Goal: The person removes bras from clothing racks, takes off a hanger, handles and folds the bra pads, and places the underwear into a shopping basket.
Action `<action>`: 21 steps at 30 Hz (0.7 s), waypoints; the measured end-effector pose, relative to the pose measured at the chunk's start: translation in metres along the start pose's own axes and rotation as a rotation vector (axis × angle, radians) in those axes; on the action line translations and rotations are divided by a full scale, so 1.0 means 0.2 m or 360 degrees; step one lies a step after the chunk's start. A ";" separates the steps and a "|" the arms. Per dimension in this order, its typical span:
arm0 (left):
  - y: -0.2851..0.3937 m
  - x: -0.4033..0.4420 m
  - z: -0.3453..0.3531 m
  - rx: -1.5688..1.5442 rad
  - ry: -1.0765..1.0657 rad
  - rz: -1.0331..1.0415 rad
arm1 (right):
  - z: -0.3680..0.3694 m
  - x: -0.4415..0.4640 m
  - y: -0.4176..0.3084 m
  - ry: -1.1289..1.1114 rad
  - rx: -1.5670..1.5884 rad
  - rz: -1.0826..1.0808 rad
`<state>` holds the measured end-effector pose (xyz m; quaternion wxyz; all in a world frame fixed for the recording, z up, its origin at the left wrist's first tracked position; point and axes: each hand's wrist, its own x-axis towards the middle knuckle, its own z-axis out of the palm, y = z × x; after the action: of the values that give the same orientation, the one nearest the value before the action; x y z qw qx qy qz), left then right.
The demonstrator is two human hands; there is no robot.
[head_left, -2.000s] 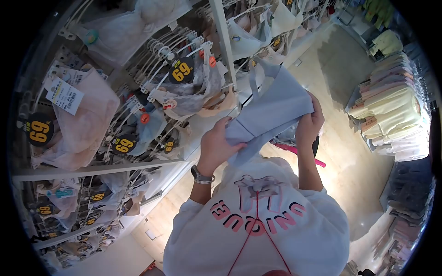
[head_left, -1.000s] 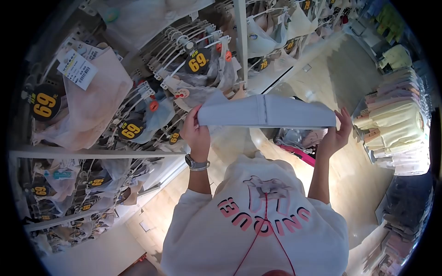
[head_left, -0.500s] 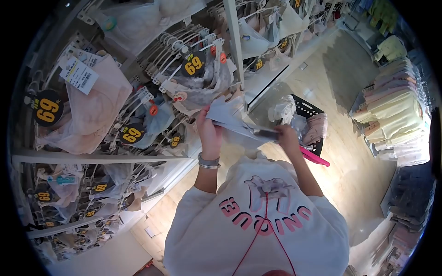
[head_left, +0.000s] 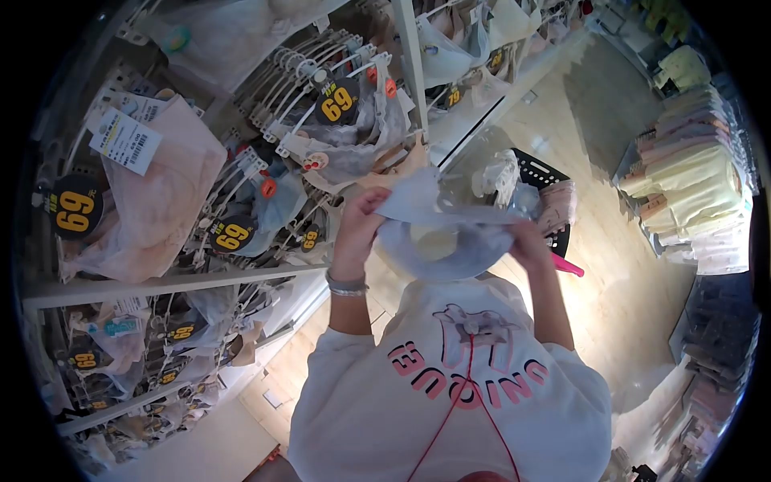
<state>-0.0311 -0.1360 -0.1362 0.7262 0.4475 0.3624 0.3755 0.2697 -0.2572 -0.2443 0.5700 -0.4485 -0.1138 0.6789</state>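
Note:
A pale blue-grey bra [head_left: 470,251] is stretched between my two hands in front of my chest, blurred by motion. One end of it is pinched in my left hand [head_left: 364,214], which wears a bracelet at the wrist. The other end is gripped by my right hand [head_left: 532,245], its fingers partly smeared. The inside of one cup shows a yellowish patch. Just beyond my left hand hang bras on hangers [head_left: 353,149], with a black round price sign [head_left: 337,102] reading 69.
Racks of hanging bras line the left side, divided by a white shelf rail [head_left: 185,285]. A black basket [head_left: 540,167] with wrapped items and a pink handle [head_left: 567,266] stands on the floor beyond my right hand. Folded-over garments [head_left: 699,185] hang on a rack at right.
The bra has turned and spread out, so its cups now face up more. My right hand has moved right, and my left hand slightly lower.

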 end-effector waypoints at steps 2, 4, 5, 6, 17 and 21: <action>-0.05 -0.01 -0.11 0.0027 -0.0462 -0.0199 | 0.02 -0.09 -0.13 -0.0036 0.0538 -0.0004; -0.12 0.01 -0.18 -0.0033 -0.0970 -0.0337 | 0.12 -0.21 -0.29 0.0063 0.0713 0.0031; -0.17 0.03 -0.21 -0.0066 -0.1226 -0.0405 | 0.13 -0.24 -0.31 0.0010 0.0695 0.0012; -0.28 0.06 -0.24 -0.0046 -0.1164 0.0068 | 0.14 -0.27 -0.33 -0.0047 0.0673 -0.0003; -0.14 0.10 0.08 -0.0953 0.0131 0.0103 | -0.04 -0.36 -0.31 -0.0592 -0.0087 -0.0117; -0.19 0.06 0.04 -0.1074 -0.0130 0.0276 | -0.04 -0.35 -0.35 -0.0595 -0.0178 -0.0204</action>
<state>-0.0102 -0.1398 -0.1705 0.8126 0.2260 0.1491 0.5161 0.3199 -0.2997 -0.1685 0.5552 -0.3374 -0.2834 0.7054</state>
